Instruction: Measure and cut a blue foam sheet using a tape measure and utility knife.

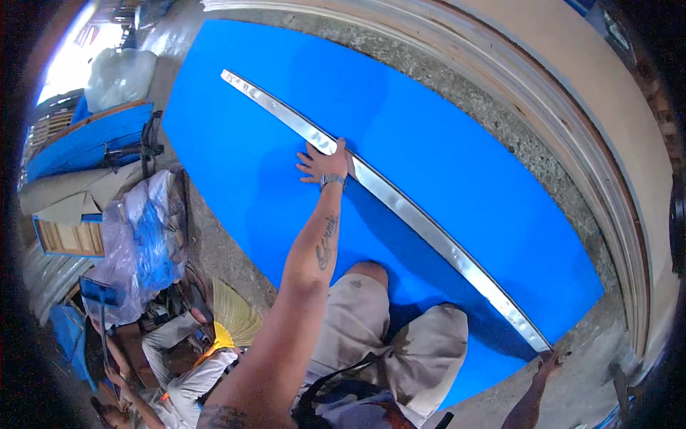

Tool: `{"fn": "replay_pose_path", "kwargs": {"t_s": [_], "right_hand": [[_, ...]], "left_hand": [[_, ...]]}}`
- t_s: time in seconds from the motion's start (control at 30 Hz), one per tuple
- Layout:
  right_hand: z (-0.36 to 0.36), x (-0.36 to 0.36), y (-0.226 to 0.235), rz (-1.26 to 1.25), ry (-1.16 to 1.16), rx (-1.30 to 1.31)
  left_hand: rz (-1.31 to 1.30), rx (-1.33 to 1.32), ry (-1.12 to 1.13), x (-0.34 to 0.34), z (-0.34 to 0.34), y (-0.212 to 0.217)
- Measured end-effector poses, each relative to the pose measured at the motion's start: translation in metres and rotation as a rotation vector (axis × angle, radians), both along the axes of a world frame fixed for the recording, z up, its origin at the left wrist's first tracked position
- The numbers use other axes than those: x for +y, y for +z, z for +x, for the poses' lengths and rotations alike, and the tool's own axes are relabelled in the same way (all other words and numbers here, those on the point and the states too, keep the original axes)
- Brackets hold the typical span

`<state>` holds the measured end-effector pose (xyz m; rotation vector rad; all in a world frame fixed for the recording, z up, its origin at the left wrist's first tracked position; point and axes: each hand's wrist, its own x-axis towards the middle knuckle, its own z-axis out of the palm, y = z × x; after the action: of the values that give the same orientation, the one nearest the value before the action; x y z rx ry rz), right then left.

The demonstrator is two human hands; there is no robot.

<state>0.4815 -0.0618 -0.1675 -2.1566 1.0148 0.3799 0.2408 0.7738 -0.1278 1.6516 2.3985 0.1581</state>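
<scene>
A long silvery metal bar lies slantwise across a big blue sheet, from its upper left down to the lower right edge. My left hand rests on the sheet at the bar, fingers spread and thumb up against the metal; a wristwatch is on that wrist. At the bar's lower right end, my right hand has its fingers closed on the tip, partly in shade. I kneel on the sheet, with the bar in front of my knees.
Stacked pale boards run along the far and right side. To the left sit a plastic-wrapped blue bundle, a blue panel and a wooden frame. Another person sits lower left beside a yellow-handled broom and a long-handled blue dustpan.
</scene>
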Motion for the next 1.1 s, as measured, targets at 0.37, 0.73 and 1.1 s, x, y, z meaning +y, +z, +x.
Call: {"fn": "replay_pose_path", "kwargs": {"t_s": [0.37, 0.73, 1.1], "right_hand": [[0.005, 0.005, 0.01, 0.067, 0.062, 0.064], [0.003, -0.002, 0.003, 0.195, 0.04, 0.071], [-0.006, -0.037, -0.002, 0.519, -0.534, -0.386]], "left_hand": [[0.018, -0.088, -0.04, -0.004, 0.016, -0.004], [-0.038, -0.081, -0.031, -0.005, 0.018, 0.01], [0.023, -0.073, -0.149, -0.014, 0.047, -0.022]]}}
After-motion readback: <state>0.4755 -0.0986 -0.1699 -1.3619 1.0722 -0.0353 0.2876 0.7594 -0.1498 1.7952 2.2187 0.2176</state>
